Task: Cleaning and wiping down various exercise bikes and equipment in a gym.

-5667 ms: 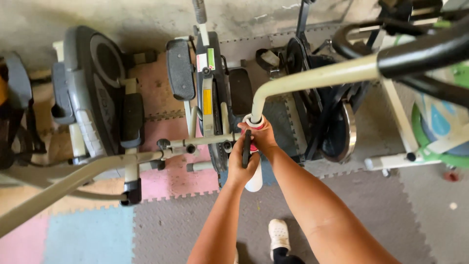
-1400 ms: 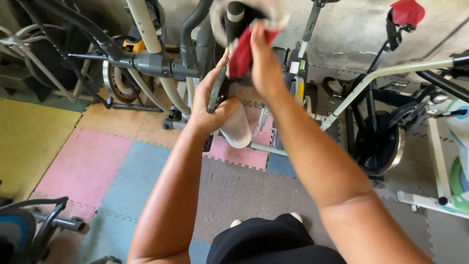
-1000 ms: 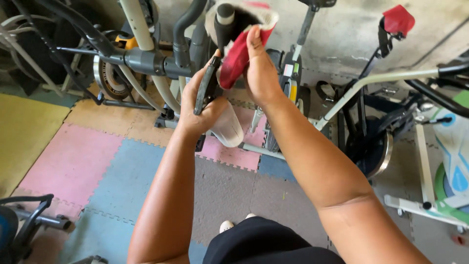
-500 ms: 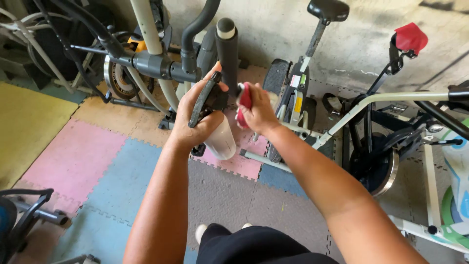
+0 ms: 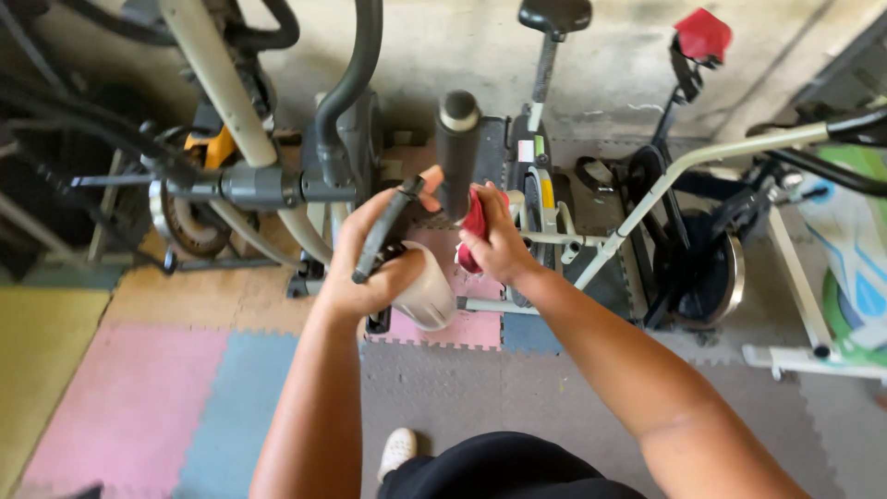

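- Compared with half a second ago, both hands sit a little lower and closer together against the grey handlebar grip (image 5: 456, 152), and the red cloth (image 5: 474, 231) is now bunched smaller, mostly covered by the right hand.
- Nearest the camera, below the grip, a white shoe (image 5: 398, 451) shows on the grey foam floor mat (image 5: 480, 397), between the two forearms.
- Left of the shoe, pink and blue mat tiles (image 5: 139, 407) lie side by side.
- Just below and left of the grip, the left hand (image 5: 374, 263) is closed around the neck of a white spray bottle (image 5: 423, 296), fingers curled about its black trigger; the bottle body tilts down to the right.
- Just right of the grip's lower end, the right hand (image 5: 499, 245) is clenched on the red cloth, pressing it against the grip's side.
- The grip itself stands upright with a pale cap at its top, touching the cloth.
- Left of the grip, a curved dark handle arm (image 5: 356, 83) and a cream tube (image 5: 217, 79) of the elliptical machine rise steeply.
- Right of the grip and farther back stands an exercise bike with a black saddle (image 5: 554, 17).
- Farther right of the grip, a second bike carries a red piece (image 5: 703, 35) on top, near the concrete wall.
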